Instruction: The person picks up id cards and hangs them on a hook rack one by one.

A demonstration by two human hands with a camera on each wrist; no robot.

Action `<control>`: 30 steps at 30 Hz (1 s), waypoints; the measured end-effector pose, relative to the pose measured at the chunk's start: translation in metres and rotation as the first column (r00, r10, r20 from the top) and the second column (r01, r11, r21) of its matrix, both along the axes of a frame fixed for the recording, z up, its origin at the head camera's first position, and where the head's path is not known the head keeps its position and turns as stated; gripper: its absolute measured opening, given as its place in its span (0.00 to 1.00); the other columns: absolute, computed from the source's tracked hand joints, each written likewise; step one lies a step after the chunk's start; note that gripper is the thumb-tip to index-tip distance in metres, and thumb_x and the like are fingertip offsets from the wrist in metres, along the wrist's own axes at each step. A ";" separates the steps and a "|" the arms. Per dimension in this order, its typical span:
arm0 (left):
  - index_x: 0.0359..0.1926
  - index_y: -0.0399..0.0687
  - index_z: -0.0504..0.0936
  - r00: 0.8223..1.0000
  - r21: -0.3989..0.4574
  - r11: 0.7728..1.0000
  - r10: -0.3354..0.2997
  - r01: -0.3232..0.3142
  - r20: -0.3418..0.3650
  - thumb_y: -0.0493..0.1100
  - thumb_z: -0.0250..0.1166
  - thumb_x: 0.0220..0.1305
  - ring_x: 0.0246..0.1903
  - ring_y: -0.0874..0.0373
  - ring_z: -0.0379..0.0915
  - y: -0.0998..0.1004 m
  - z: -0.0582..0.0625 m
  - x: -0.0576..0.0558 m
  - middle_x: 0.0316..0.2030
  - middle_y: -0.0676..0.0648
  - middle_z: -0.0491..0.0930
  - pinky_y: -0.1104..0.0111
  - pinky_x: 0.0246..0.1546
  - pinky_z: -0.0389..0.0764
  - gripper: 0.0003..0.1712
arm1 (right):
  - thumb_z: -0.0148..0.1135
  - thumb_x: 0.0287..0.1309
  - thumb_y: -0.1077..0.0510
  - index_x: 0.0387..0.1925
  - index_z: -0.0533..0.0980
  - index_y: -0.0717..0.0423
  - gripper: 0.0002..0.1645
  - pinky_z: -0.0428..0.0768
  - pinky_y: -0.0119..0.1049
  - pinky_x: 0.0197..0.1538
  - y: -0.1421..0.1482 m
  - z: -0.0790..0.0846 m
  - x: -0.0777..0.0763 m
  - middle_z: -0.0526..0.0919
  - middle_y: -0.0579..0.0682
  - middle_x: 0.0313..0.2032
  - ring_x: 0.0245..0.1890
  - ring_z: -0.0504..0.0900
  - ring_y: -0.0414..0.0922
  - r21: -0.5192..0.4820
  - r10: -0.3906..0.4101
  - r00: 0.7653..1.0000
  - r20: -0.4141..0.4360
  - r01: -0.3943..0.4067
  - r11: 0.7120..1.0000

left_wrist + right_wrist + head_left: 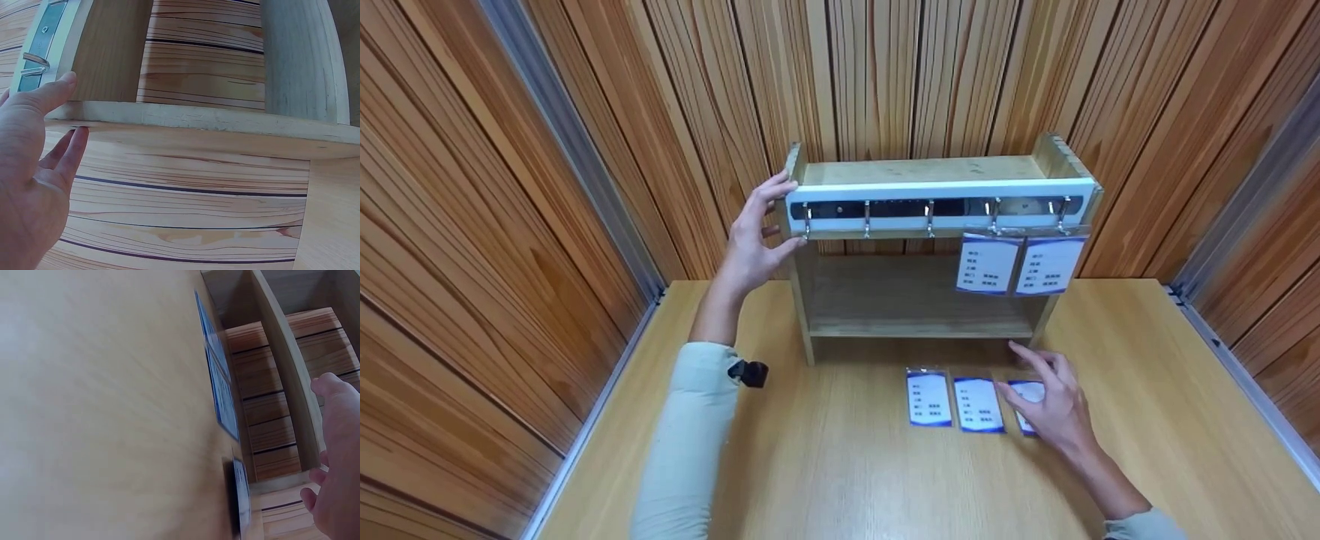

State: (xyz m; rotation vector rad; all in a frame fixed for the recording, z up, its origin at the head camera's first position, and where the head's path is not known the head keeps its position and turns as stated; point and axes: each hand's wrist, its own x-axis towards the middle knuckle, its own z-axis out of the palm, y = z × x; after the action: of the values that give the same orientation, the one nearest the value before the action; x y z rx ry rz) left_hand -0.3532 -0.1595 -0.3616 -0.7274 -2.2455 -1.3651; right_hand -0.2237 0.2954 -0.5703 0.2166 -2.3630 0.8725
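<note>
A small wooden shelf (919, 300) stands on the table with a white hook rail (896, 189) along its upper front. My left hand (755, 244) grips the rail's left end, the thumb in front and the fingers against the outside of the side panel (197, 121). From the right-hand hooks hang two badge holders, one (988, 262) beside the other (1051, 264). On the table lie a left badge (929, 399), a middle badge (979, 405) and a right badge (1026, 390). Over that right badge hovers my right hand (1061, 409), fingers spread, partly covering it.
Wood-panelled walls (877, 82) close in the table at the back and both sides. Metal strips (585, 420) edge the table at left and right. Bare tabletop (840, 465) lies in front of the badges. A black wrist camera (748, 373) sits on my left sleeve.
</note>
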 end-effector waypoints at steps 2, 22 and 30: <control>0.80 0.55 0.71 1.000 0.000 1.000 -0.001 0.001 0.000 0.29 0.76 0.71 0.85 0.40 0.63 0.000 0.000 0.000 0.90 0.50 0.60 0.41 0.75 0.84 0.43 | 0.88 0.54 0.60 0.72 0.84 0.46 0.43 0.78 0.45 0.47 0.003 0.000 0.001 0.81 0.65 0.55 0.54 0.80 0.59 0.009 -0.010 1.000 0.002 0.010 1.000; 0.78 0.51 0.71 0.997 -0.010 0.999 0.040 -0.041 -0.060 0.25 0.77 0.66 0.81 0.38 0.71 0.001 -0.003 -0.003 0.87 0.45 0.64 0.43 0.69 0.89 0.45 | 0.87 0.53 0.53 0.71 0.83 0.51 0.43 0.65 0.62 0.57 0.018 -0.008 0.004 0.76 0.74 0.66 0.62 0.69 0.69 0.030 -0.062 0.992 0.109 0.059 0.998; 0.79 0.52 0.71 0.998 -0.010 0.999 0.040 -0.041 -0.048 0.26 0.77 0.67 0.83 0.39 0.67 0.003 -0.002 -0.003 0.88 0.46 0.63 0.44 0.70 0.88 0.45 | 0.86 0.57 0.47 0.77 0.77 0.51 0.48 0.66 0.69 0.63 0.021 -0.009 0.007 0.68 0.77 0.71 0.68 0.64 0.72 0.058 -0.083 0.956 0.281 0.070 0.996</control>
State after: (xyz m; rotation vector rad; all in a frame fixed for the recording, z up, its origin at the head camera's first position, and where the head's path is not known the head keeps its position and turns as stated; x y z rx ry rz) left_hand -0.3564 -0.1564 -0.3638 -0.7069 -2.2195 -1.3038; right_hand -0.2167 0.3159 -0.5797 0.0177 -2.6401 0.8590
